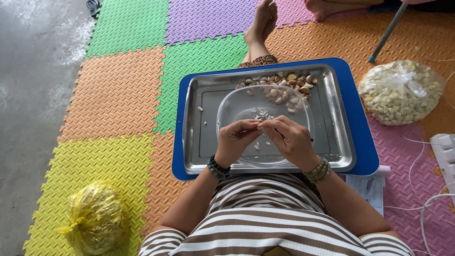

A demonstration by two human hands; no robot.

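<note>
While both hands meet over the clear bowl (303, 111), the left hand (235, 140) and right hand (290, 140) pinch one small garlic clove (260, 127) between their fingertips, thumbs pressed in close! The clove is too small and too covered to tell which way its long axis runs. It sits above the bowl's middle, and just beyond it, inside the bowl, lie thin papery peels (261, 114). The bowl rests in a steel tray (199, 151) on a blue board (362, 142). At the tray's far edge, beyond the bowl, a heap of unpeeled cloves (284, 85). Right of the tray, a clear bag of cloves (400, 92); near left, a yellow bag (97, 218).
</note>
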